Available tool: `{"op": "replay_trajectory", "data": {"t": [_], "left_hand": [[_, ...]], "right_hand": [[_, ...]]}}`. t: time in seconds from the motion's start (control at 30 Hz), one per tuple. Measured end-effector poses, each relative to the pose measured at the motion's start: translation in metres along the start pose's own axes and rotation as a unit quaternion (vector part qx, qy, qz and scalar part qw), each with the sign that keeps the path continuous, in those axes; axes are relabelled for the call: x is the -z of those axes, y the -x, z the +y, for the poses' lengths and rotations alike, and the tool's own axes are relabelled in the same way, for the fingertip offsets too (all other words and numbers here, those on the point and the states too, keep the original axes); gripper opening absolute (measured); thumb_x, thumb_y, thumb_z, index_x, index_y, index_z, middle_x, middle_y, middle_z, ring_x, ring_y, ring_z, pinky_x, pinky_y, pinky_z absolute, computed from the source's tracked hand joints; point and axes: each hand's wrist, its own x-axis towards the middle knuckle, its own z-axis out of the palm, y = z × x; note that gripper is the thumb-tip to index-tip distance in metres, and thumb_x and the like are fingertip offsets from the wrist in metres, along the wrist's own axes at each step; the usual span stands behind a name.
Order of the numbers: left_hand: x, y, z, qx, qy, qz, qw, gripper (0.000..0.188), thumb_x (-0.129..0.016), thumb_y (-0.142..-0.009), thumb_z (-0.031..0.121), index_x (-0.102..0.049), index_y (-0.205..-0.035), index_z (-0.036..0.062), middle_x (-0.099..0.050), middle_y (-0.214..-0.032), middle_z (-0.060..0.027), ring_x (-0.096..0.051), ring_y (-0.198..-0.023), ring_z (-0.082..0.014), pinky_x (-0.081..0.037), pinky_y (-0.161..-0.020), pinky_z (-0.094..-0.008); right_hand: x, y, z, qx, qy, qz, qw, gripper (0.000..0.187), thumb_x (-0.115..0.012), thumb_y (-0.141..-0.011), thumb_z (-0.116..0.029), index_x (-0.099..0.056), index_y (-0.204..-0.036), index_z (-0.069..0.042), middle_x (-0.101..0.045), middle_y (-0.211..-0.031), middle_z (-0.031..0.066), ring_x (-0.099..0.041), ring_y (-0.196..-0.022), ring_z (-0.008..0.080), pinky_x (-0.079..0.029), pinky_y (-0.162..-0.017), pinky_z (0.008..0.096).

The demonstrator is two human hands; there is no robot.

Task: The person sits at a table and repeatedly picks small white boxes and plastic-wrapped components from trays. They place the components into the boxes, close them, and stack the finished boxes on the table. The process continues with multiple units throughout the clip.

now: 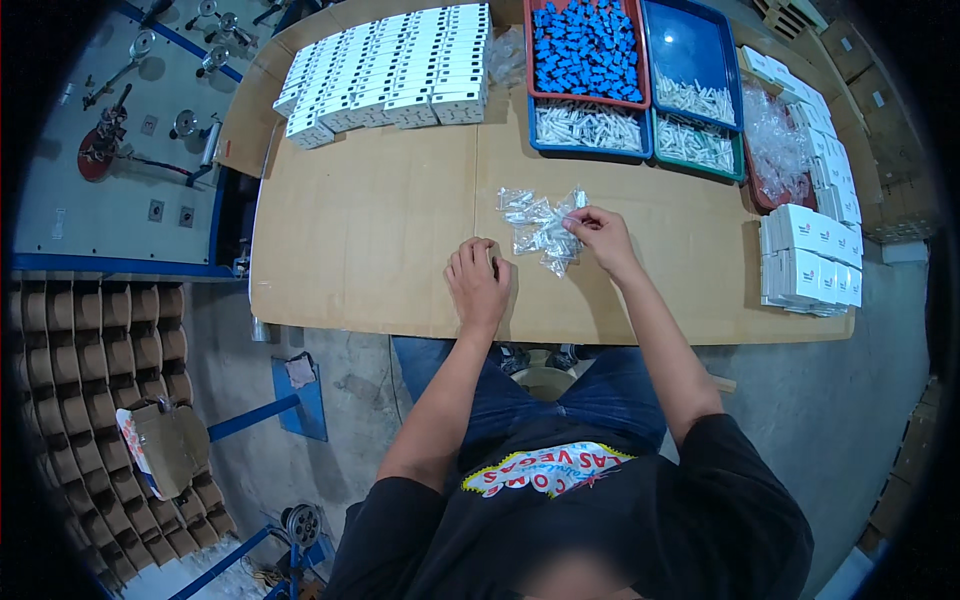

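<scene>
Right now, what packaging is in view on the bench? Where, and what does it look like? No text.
Clear plastic bags: small crinkled pile at table centre, right hand touching its edge; left hand flat on the table beside it.
White boxes: rows, far left of table, small, rectangular.
White boxes, right stack: right table edge, small red mark on each.
Loose clear bags: heap in a red tray, far right.
</scene>
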Motion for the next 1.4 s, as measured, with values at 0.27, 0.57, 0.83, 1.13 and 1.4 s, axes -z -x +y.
{"op": "replay_trajectory", "data": {"t": [0.27,0.57,0.83,1.13,1.4], "left_hand": [[-0.004,0.002,-0.001,-0.014,0.000,0.007,1.000,0.031,-0.069,-0.090,0.015,-0.064,-0.120,0.0090,-0.063,-0.125,-0.0098,-0.058,-0.119,-0.0315,-0.043,-0.101,-0.0472],[0.000,0.002,0.003,-0.008,0.006,-0.006,1.000,0.028,-0.069,-0.092,0.015,-0.064,-0.119,0.0099,-0.063,-0.123,-0.0092,-0.058,-0.116,-0.0323,-0.043,-0.098,-0.0481],[0.000,0.002,0.004,-0.017,0.000,0.007,1.000,0.028,-0.068,-0.092,0.015,-0.065,-0.119,0.0098,-0.064,-0.123,-0.0091,-0.059,-0.116,-0.0315,-0.043,-0.099,-0.0472],[-0.003,0.003,0.003,-0.008,-0.007,-0.007,1.000,0.030,-0.069,-0.089,0.016,-0.065,-0.119,0.0109,-0.063,-0.126,-0.0088,-0.059,-0.120,-0.0300,-0.042,-0.104,-0.0461],[-0.005,0.002,0.006,-0.004,-0.008,-0.003,1.000,0.031,-0.069,-0.088,0.016,-0.065,-0.119,0.0109,-0.063,-0.127,-0.0085,-0.059,-0.121,-0.0300,-0.043,-0.102,-0.0466]], "right_hand": [[0.025,0.030,-0.035,-0.036,-0.235,-0.012,0.971,0.020,-0.071,-0.105,-0.014,-0.076,-0.119,-0.001,-0.078,-0.120,0.0097,-0.070,-0.099,0.0114,-0.055,-0.087,0.0275],[0.120,0.040,-0.044,0.009,-0.353,0.075,0.933,0.031,-0.069,-0.105,-0.015,-0.072,-0.131,0.003,-0.076,-0.130,0.0152,-0.071,-0.119,0.0212,-0.055,-0.101,0.0361],[0.210,0.010,-0.026,0.029,-0.289,0.192,0.937,0.018,-0.072,-0.104,-0.017,-0.073,-0.113,-0.001,-0.076,-0.114,0.0125,-0.073,-0.112,0.0241,-0.059,-0.098,0.0402],[0.284,-0.116,-0.079,-0.089,-0.180,0.117,0.973,0.035,-0.086,-0.094,-0.028,-0.064,-0.104,-0.003,-0.065,-0.100,0.0062,-0.067,-0.084,0.0206,-0.061,-0.076,0.0345],[0.332,-0.220,-0.144,-0.115,0.086,0.139,0.980,0.016,-0.079,-0.088,-0.003,-0.067,-0.093,0.005,-0.061,-0.083,0.0111,-0.067,-0.071,0.0241,-0.068,-0.068,0.0362]]}}
